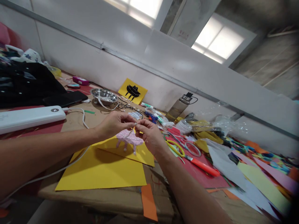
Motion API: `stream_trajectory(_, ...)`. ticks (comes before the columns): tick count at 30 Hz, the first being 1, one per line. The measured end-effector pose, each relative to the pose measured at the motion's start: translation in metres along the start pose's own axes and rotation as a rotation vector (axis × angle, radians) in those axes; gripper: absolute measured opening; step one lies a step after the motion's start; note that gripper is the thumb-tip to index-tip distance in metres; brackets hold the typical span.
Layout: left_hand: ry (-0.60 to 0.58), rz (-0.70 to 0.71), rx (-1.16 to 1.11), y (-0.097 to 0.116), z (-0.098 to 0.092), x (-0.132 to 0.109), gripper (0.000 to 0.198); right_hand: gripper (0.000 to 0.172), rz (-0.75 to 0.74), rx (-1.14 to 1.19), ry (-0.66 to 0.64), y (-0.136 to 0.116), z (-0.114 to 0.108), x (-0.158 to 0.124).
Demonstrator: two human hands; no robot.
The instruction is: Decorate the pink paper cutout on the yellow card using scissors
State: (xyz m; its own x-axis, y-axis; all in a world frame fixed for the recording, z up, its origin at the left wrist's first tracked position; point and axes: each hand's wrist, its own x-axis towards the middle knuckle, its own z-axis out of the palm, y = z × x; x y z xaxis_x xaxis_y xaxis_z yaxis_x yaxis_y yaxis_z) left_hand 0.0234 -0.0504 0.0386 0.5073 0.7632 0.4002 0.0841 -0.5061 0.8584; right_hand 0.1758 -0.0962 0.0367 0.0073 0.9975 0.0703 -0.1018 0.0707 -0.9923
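Observation:
My left hand [116, 123] and my right hand [150, 134] meet fingertip to fingertip, both pinched round something small and pale that is too small to name. A thin strand seems to hang from the fingertips. Just beneath them, a pink cut-out [129, 140] with drip-like legs and small shiny beads lies on a yellow card [142, 155]. That card overlaps a larger yellow sheet [102, 171] near the table's front edge.
A steel bowl [104, 96] and a yellow card with a black cut-out [132, 91] are at the back. A white power strip [32, 118] lies left. On the right are yellow-handled scissors [175, 148], a red-handled cutter [205, 167], a metal bottle [178, 107] and paper sheets [261, 177].

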Motion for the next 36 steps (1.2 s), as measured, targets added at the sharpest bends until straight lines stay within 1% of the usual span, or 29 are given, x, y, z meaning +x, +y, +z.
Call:
stream_trajectory(6,0.019,0.093,0.026,-0.0035,-0.002,0.0023,0.015,0.027,0.085,0.025,-0.033,-0.0023,-0.0003,-0.0019)
stream_trajectory(10,-0.007,0.109,-0.042,-0.0068,-0.0013,0.0023,0.014,0.03,0.096,0.023,-0.023,-0.0008,-0.0015,-0.0014)
stream_trajectory(13,-0.031,0.083,-0.125,-0.0075,-0.0008,0.0018,0.012,0.03,0.099,0.009,-0.022,-0.0005,-0.001,-0.0016)
stream_trajectory(18,-0.006,0.006,-0.198,-0.0069,-0.0002,0.001,0.011,0.029,0.06,0.006,-0.01,0.0016,0.0015,-0.0021)
stream_trajectory(24,-0.004,-0.071,-0.285,-0.0042,0.0006,0.0002,0.013,0.027,0.032,0.017,-0.005,0.0043,0.0029,-0.0022)
stream_trajectory(29,0.016,-0.086,-0.289,-0.003,0.0013,-0.0003,0.013,0.028,0.04,0.021,0.002,0.0028,0.0039,-0.0026)
stream_trajectory(36,0.014,-0.058,-0.222,-0.0066,0.0013,-0.0009,0.012,0.024,0.028,0.004,-0.001,0.0046,0.0042,-0.0022)
